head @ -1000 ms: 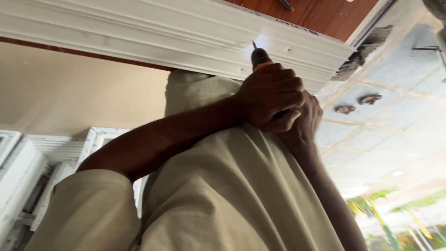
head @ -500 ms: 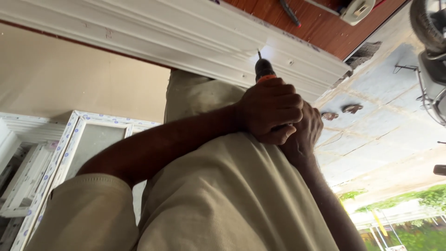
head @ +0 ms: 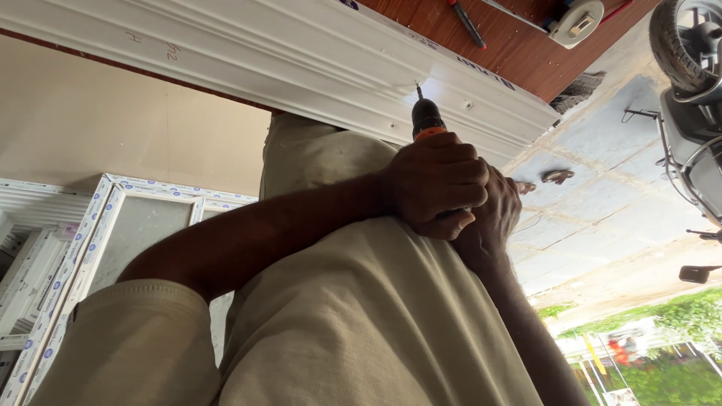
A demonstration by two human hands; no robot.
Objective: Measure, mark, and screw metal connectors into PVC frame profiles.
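My left hand [head: 436,184] and my right hand [head: 492,218] are both wrapped around the grip of a black and orange power drill [head: 427,124], held close to my beige shirt. My left hand lies on top and my right hand is tucked behind it. The drill's thin bit [head: 419,92] points up at a long white plastic profile [head: 301,53] and its tip touches the profile's face. The profile lies along the edge of a brown wooden bench [head: 519,45]. Most of the drill body is hidden inside my hands.
On the bench lie a red-handled tool [head: 468,22] and a small white device [head: 575,21]. White window frames [head: 98,240] are stacked at the left. A scooter [head: 688,90] stands at the right on a paved floor [head: 602,195], with greenery [head: 662,353] beyond.
The view has shifted, bringing more of the bench and the scooter into sight. Both hands keep the same grip and the bit stays on the white profile.
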